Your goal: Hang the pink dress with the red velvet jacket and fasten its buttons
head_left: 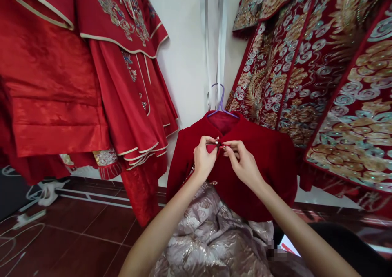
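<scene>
A dark red velvet jacket (269, 162) hangs on a purple hanger (221, 101) in front of me. My left hand (203, 156) and my right hand (243, 162) meet at its collar. Both pinch the small beaded clasp (217, 141) at the neck opening, fingers closed on it and the collar edges. A second small clasp (213, 183) shows lower on the front. Below the jacket lies a pale pink and silver brocade fabric (211, 236).
Red satin garments with cream trim (101, 85) hang on the left. Heavily embroidered red and gold robes (321, 72) hang on the right. A white wall (186, 52) stands behind. White cables (30, 217) lie on the dark red tiled floor (79, 236) at left.
</scene>
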`<state>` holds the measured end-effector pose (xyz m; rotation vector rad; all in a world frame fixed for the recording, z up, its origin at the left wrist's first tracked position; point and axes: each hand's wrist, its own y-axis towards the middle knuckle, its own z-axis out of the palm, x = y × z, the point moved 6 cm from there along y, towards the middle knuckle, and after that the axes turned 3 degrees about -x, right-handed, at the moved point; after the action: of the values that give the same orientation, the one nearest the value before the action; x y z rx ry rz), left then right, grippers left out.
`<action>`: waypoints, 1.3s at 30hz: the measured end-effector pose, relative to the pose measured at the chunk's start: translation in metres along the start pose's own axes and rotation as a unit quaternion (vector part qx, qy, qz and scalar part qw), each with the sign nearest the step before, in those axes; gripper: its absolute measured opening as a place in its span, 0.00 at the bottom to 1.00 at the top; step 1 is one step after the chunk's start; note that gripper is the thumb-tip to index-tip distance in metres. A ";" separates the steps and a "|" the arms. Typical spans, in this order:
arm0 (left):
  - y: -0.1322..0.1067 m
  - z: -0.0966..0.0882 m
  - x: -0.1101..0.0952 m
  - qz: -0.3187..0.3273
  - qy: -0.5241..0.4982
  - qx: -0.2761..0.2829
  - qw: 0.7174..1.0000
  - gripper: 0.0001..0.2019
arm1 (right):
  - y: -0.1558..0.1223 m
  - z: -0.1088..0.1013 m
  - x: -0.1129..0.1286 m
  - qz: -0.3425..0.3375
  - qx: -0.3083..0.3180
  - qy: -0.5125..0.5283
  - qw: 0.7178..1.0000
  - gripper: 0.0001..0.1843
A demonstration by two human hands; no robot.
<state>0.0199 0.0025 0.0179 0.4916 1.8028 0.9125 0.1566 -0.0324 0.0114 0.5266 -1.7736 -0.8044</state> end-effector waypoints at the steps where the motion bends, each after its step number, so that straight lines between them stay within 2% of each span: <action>1: 0.001 -0.001 -0.001 0.002 0.010 0.009 1.000 0.09 | 0.001 -0.001 0.003 -0.015 -0.002 -0.029 0.999 0.12; 4: 0.003 -0.002 -0.004 0.011 0.043 0.042 0.998 0.07 | 0.007 -0.004 0.007 -0.048 -0.009 -0.073 0.996 0.10; 13: 0.014 -0.001 -0.015 0.048 0.124 0.086 0.987 0.09 | 0.019 0.000 0.004 -0.050 0.036 -0.120 0.991 0.07; 21: 0.020 0.003 -0.026 0.124 0.240 0.205 0.941 0.11 | 0.024 -0.003 0.001 -0.053 0.060 -0.127 0.989 0.07; 26: 0.022 0.001 -0.030 0.148 0.238 0.253 0.926 0.12 | 0.026 -0.005 -0.003 -0.050 0.058 -0.142 0.987 0.07; 30: 0.022 -0.001 -0.033 0.149 0.259 0.254 0.920 0.09 | 0.028 -0.004 -0.004 -0.050 0.059 -0.143 0.987 0.08; 33: 0.023 -0.001 -0.037 0.144 0.256 0.240 0.925 0.06 | 0.028 -0.005 -0.003 -0.050 0.073 -0.139 0.986 0.09; 39: 0.024 0.004 -0.041 0.149 0.247 0.235 0.928 0.07 | 0.028 -0.010 0.000 -0.055 0.092 -0.118 0.987 0.08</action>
<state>0.0380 -0.0091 0.0606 0.9217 2.4768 0.8515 0.1669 -0.0162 0.0338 0.6794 -2.0655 -0.8094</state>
